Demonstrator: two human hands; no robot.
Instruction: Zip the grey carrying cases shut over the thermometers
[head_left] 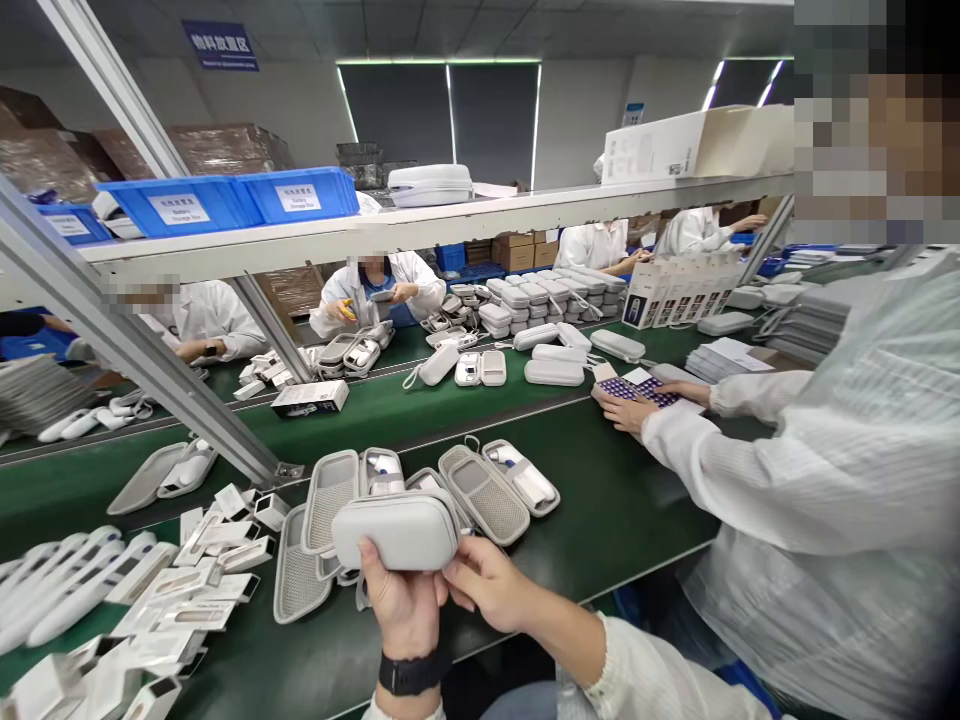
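A light grey zip case (394, 532) is held up over the near edge of the green work surface, its lid closed. My left hand (405, 605), with a black watch on the wrist, is wrapped round it from below, thumb on its face. At the case's right end, my right hand (487, 585) pinches with thumb and fingers; whatever sits between them, perhaps the zip pull, is hidden. Right behind lie open grey cases with mesh lids (484, 495). White devices with blue parts (521, 470) are strapped inside some of them.
Small white boxes (217, 545) and long white devices (75, 580) are heaped at left. A metal post (180, 370) slants across the left, below a shelf with blue bins (300, 195). At right, a co-worker's hands (630, 410) hold a purple-patterned box. Closed cases (555, 370) lie farther back.
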